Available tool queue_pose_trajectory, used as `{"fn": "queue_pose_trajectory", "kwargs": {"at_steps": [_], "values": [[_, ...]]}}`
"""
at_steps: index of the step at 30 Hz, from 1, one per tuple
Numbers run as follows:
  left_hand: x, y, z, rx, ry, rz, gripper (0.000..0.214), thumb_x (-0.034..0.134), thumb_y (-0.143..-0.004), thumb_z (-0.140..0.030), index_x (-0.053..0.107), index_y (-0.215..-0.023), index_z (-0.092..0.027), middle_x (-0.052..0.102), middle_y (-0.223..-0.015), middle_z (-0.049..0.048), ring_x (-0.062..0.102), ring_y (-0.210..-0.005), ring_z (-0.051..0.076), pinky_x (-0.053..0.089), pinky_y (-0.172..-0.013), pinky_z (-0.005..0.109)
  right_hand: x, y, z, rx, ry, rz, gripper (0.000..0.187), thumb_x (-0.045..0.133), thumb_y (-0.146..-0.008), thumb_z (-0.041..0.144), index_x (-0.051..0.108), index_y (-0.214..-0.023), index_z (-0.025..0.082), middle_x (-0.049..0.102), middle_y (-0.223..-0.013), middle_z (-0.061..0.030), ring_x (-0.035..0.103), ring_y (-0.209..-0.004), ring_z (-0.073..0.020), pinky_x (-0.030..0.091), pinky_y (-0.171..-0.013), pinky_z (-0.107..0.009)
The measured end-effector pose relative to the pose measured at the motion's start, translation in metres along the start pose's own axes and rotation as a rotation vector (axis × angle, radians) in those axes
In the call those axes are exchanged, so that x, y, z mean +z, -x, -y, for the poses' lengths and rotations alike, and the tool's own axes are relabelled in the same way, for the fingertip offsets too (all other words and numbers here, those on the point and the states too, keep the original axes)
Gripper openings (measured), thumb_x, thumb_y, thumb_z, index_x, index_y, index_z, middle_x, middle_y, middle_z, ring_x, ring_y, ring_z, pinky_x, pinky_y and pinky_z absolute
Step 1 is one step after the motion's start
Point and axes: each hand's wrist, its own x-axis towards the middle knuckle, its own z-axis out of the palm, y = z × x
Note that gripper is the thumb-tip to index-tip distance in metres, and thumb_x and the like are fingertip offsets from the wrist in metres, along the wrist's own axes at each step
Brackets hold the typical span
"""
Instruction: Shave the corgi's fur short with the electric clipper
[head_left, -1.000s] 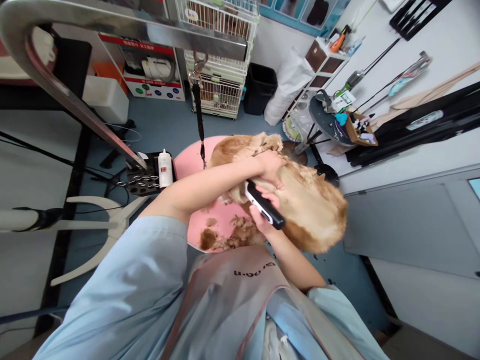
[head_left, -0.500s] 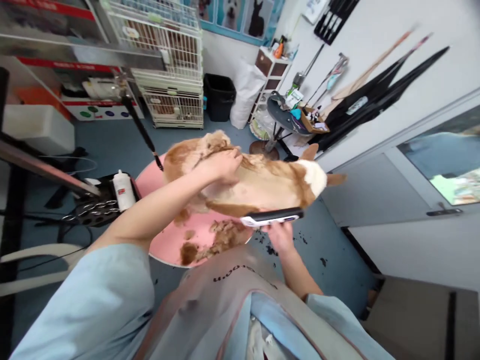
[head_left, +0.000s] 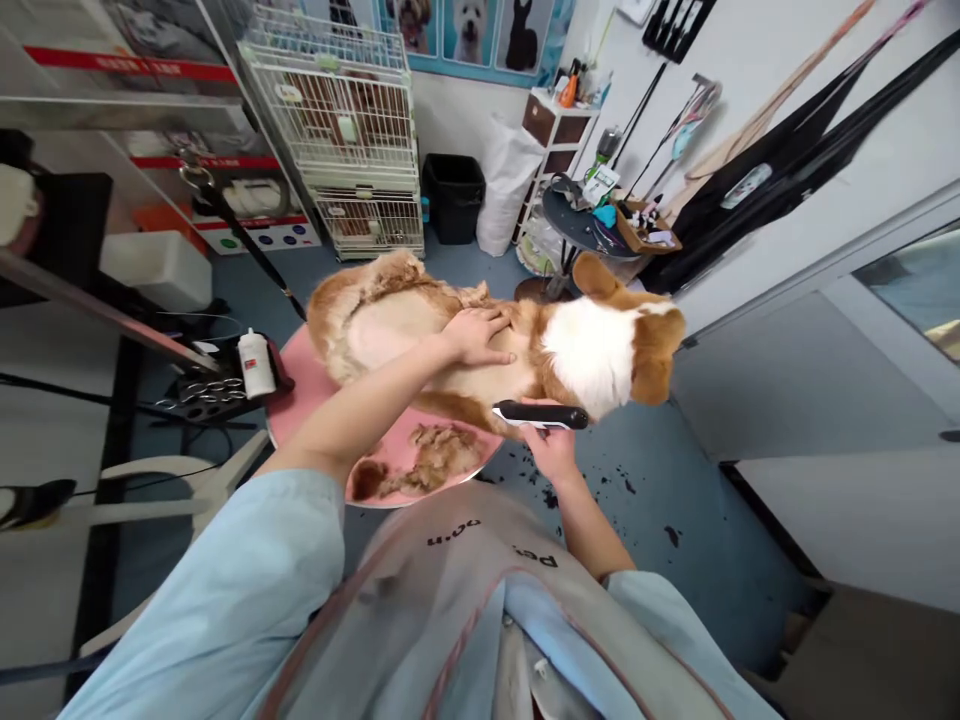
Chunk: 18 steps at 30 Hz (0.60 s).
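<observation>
A brown-and-white dog [head_left: 397, 325] stands on a round pink table [head_left: 300, 375], its head to the right. Its back is partly shorn to short pale hair, with longer brown fur along the far side. My left hand [head_left: 480, 338] lies flat on the dog's back behind the shoulders, fingers spread. In my right hand [head_left: 551, 450] is a black-and-white hair clipper [head_left: 544, 415], its head at the dog's near side by the shoulder. Clumps of cut fur [head_left: 431, 460] lie on the table's near part.
A dark strap [head_left: 247, 240] runs from the upper left to the dog's rear. Beside the table sit a white bottle [head_left: 256, 365] and a holder with scissors [head_left: 202, 395]. Wire cages [head_left: 360, 130], a black bin [head_left: 454, 195] and a small cluttered round table [head_left: 574, 225] stand behind.
My left hand has slid forward along the back, its fingers now spread flat. The clipper has shifted slightly left and up against the dog's side. The dog's head has turned.
</observation>
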Motion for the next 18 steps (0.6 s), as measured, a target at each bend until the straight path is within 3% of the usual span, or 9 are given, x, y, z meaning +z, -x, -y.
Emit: {"fn": "queue_pose_trajectory", "kwargs": {"at_steps": [2, 5, 12, 15, 18], "values": [[-0.001, 0.003, -0.001, -0.009, -0.001, 0.015, 0.096, 0.047, -0.081, -0.081, 0.044, -0.151, -0.015, 0.044, -0.155, 0.016, 0.045, -0.14, 0.034, 0.03, -0.117, 0.042, -0.003, 0.004, 0.003, -0.059, 0.03, -0.081, 0.033, 0.076, -0.078, 0.036, 0.069, -0.107, 0.023, 0.071, -0.11, -0.0088, 0.07, -0.098, -0.0239, 0.062, -0.08, -0.038], [0.0, 0.005, -0.004, -0.018, 0.005, 0.024, 0.099, 0.049, -0.079, -0.081, 0.044, -0.151, -0.014, 0.044, -0.155, 0.0173, 0.044, -0.14, 0.034, 0.03, -0.117, 0.042, 0.0, 0.002, -0.002, -0.069, -0.009, -0.184, 0.034, 0.072, -0.082, 0.038, 0.067, -0.111, 0.023, 0.069, -0.112, -0.01, 0.07, -0.1, -0.0251, 0.062, -0.082, -0.041], [0.001, 0.005, -0.003, -0.092, -0.014, 0.06, 0.103, 0.052, -0.076, -0.083, 0.038, -0.154, -0.018, 0.043, -0.155, 0.0154, 0.044, -0.139, 0.034, 0.028, -0.116, 0.042, 0.029, 0.022, -0.03, -0.007, -0.016, 0.024, 0.035, 0.073, -0.08, 0.04, 0.066, -0.108, 0.02, 0.072, -0.109, -0.0091, 0.071, -0.092, -0.0221, 0.062, -0.078, -0.036], [0.002, 0.001, -0.001, -0.109, -0.016, 0.078, 0.113, 0.056, -0.07, -0.086, 0.033, -0.156, -0.017, 0.042, -0.156, 0.0169, 0.042, -0.141, 0.035, 0.027, -0.117, 0.041, 0.023, 0.021, -0.031, -0.019, -0.071, -0.131, 0.034, 0.069, -0.085, 0.04, 0.061, -0.112, 0.022, 0.071, -0.112, -0.007, 0.067, -0.066, -0.0136, 0.06, -0.064, -0.031], [0.003, -0.003, 0.003, -0.104, -0.027, 0.078, 0.117, 0.058, -0.066, -0.087, 0.035, -0.154, -0.012, 0.044, -0.153, 0.0195, 0.043, -0.138, 0.036, 0.028, -0.116, 0.042, 0.02, 0.005, -0.029, -0.047, -0.137, -0.311, 0.035, 0.066, -0.086, 0.042, 0.055, -0.115, 0.026, 0.068, -0.121, -0.0064, 0.063, -0.059, -0.0096, 0.058, -0.062, -0.029]]}}
